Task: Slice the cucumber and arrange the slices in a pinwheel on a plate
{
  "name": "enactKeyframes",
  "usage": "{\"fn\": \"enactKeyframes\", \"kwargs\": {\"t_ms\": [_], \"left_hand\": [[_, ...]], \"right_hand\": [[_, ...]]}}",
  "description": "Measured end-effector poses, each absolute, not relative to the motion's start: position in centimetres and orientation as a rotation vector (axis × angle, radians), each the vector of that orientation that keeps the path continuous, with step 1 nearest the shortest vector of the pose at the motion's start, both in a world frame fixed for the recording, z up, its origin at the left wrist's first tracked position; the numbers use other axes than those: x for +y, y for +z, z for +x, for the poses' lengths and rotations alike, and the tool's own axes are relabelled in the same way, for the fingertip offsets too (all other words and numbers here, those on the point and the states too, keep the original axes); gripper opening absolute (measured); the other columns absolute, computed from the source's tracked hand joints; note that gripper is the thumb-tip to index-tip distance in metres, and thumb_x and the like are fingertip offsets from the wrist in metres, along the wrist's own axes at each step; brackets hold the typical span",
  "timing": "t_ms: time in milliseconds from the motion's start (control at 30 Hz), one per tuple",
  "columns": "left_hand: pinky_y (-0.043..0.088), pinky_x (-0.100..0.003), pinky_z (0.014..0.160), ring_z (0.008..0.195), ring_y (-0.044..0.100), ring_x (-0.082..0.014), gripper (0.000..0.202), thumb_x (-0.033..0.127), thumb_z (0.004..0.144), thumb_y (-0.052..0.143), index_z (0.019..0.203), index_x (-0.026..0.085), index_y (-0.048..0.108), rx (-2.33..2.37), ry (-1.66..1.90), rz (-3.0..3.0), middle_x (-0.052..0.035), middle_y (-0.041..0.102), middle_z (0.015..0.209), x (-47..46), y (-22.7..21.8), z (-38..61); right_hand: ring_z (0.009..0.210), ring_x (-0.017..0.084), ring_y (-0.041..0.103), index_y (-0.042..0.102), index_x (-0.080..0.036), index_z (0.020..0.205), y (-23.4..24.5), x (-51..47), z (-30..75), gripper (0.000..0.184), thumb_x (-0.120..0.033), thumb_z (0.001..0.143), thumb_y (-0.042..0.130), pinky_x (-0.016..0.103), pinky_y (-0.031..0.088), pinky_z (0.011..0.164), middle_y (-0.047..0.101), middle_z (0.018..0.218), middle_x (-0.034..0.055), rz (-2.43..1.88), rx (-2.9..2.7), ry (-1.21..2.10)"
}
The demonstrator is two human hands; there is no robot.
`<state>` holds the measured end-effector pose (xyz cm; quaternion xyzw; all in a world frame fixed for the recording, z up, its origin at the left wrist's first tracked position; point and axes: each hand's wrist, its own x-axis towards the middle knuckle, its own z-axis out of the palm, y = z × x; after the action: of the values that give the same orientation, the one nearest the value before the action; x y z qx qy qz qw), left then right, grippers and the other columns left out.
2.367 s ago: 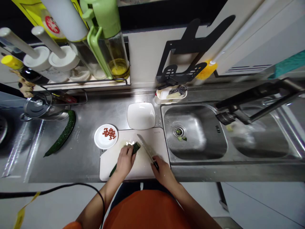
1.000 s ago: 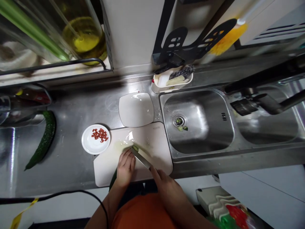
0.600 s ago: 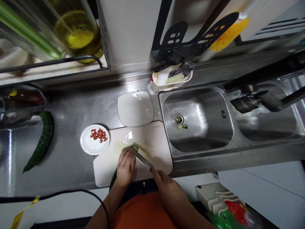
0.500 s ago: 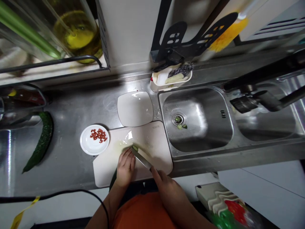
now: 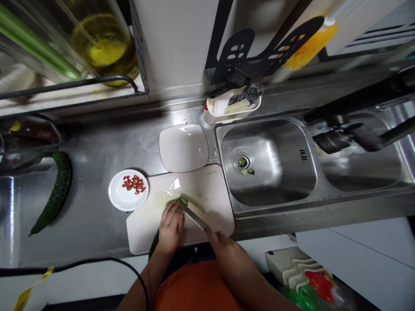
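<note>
Left grip (image 5: 171,229), a bare hand with bent fingers, presses a dark green cucumber (image 5: 154,245) against the pale cutting board (image 5: 141,231), probably to stop it rolling; palm and wrist hide most of it. Right grip (image 5: 228,252) is closed around a knife (image 5: 194,218), its blade slanting far and left across the cucumber's far end, close to the left fingers, perhaps using them as a guide. Green flesh shows just right of the blade; whether it is cut through is unclear.

Left to right along the steel counter (image 5: 97,151), a whole cucumber (image 5: 55,194) lies well apart, seemingly out of the way. A small round plate (image 5: 113,195) at the board's far left corner holds red pieces (image 5: 133,184), apparently to separate them. A rounded square plate (image 5: 183,149) sits at the board's far edge, handy for both hands. Rightmost, green scraps (image 5: 247,172) lie by the sink (image 5: 279,181) drain, a convenient spot for waste.
</note>
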<state>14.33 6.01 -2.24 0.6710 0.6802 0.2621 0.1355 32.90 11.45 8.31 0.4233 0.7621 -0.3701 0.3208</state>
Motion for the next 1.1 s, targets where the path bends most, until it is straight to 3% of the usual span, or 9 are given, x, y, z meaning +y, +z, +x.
{"fn": "enactKeyframes", "kwargs": {"t_ms": [700,1100], "left_hand": [[0.049,-0.042,0.099,0.112,0.059,-0.0211,0.025,0.010,0.087,0.051,0.109,0.016,0.062,1.968,0.769,1.969,-0.0083,0.067,0.109,6.1,-2.4,14.3],[0.048,-0.043,0.099,0.113,0.058,-0.0219,0.027,0.012,0.088,0.049,0.111,0.016,0.062,1.959,0.746,1.947,-0.0088,0.067,0.109,6.1,-2.4,14.3]], "right_hand": [[0.082,0.020,0.067,0.039,-0.018,0.136,7.8,11.8,32.1,0.058,0.003,0.083,0.029,0.024,0.046,0.064,0.064,0.105,0.0124,1.058,1.978,-0.953],[0.076,0.020,0.068,0.045,-0.019,0.130,7.8,12.3,31.8,0.052,0.002,0.084,0.031,0.024,0.045,0.058,0.066,0.098,0.0104,1.111,2.020,-0.965]]}}
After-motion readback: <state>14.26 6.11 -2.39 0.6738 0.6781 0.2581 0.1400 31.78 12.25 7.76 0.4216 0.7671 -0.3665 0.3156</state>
